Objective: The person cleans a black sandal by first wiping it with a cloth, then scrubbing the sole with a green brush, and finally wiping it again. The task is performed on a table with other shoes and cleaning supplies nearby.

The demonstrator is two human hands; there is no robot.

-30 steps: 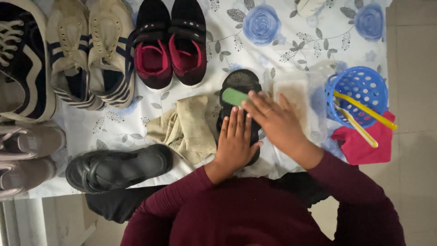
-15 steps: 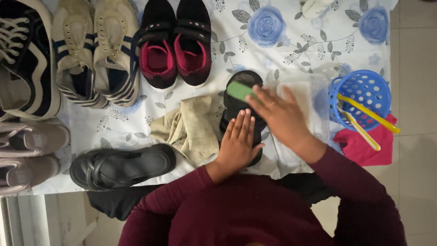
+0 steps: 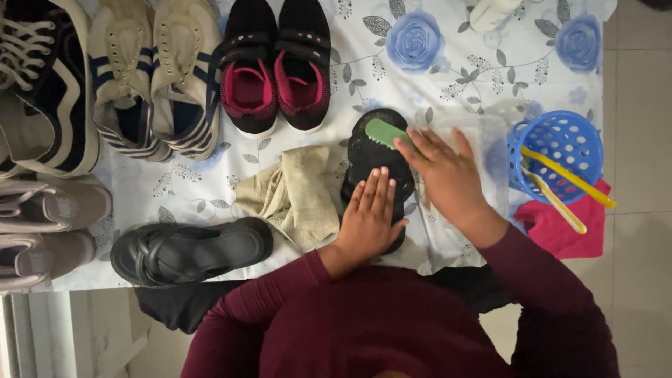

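Head view, looking straight down: the left hand (image 3: 371, 213) lies flat, fingers pressed together, pinning a black sandal (image 3: 374, 164) to the bench (image 3: 434, 77) under its floral cloth. The right hand (image 3: 448, 171) curls around a green brush (image 3: 386, 132), bristles on the sandal's upper end. A beige rag (image 3: 297, 192) sits just left, the matching black sandal (image 3: 189, 250) beyond it.
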